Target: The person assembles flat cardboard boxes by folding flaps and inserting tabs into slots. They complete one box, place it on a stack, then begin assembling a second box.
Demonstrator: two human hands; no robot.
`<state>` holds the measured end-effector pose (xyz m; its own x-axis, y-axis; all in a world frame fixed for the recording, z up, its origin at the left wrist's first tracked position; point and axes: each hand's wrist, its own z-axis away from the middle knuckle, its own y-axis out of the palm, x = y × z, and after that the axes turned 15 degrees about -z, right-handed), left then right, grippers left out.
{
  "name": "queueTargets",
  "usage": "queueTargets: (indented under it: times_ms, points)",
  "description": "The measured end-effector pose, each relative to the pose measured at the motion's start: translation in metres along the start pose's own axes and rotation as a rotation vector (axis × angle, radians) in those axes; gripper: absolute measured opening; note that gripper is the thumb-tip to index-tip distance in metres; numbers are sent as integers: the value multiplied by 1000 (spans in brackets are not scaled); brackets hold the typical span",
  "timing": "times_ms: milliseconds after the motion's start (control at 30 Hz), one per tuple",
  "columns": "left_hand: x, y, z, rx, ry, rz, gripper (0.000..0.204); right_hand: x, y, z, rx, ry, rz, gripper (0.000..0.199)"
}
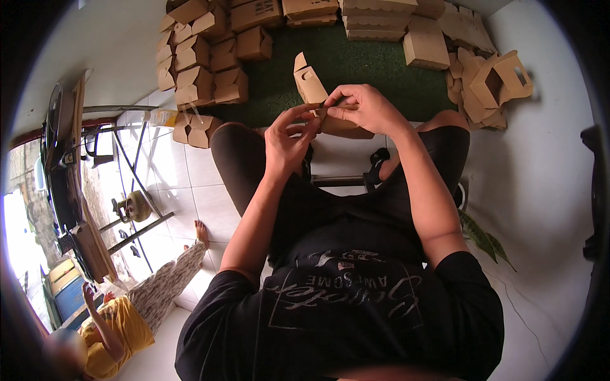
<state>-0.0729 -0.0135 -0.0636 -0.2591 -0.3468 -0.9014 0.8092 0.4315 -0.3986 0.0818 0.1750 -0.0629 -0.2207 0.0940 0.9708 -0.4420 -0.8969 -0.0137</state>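
Note:
A brown cardboard carry box [346, 128], partly folded, is held between my knees at the near edge of the green mat. Its long flap with a handle slot [309, 86] stands out away from me. My left hand [289, 138] is closed, thumb and fingertips pinching the box's left corner. From the other side, my right hand [368, 109] grips the upper edge with thumb and forefinger, close to the left fingertips. My fingers hide the exact fold where they meet.
Stacked folded boxes [194, 60] line the mat's left side, with more boxes [378, 19] at the back. Flat cardboard pieces and an open handled box [495, 86] lie at right. A person in a yellow top [121, 333] is at lower left, near a gas cylinder [133, 206].

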Motion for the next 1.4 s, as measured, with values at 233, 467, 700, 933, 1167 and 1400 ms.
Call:
queueTargets:
  times_ms: [233,467,700,933,1167,1400]
  points:
    - [-2,4,3,-32,5,-37,34,-10,4,-2,-2,-85,-41,23]
    - [-7,5,4,-66,47,-111,30,1,9,-1,21,-76,10,21]
    - [-3,5,1,-63,134,-217,26,19,13,7,16,-32,90,34]
    - [-4,-1,-8,-57,240,-377,22,15,9,11,7,-90,132,40]
    - [-5,-7,-19,-150,304,-408,18,12,-32,22,-59,-222,76,39]
    - [-8,-7,-32,-194,329,-473,15,-16,-21,7,-403,-547,478,25]
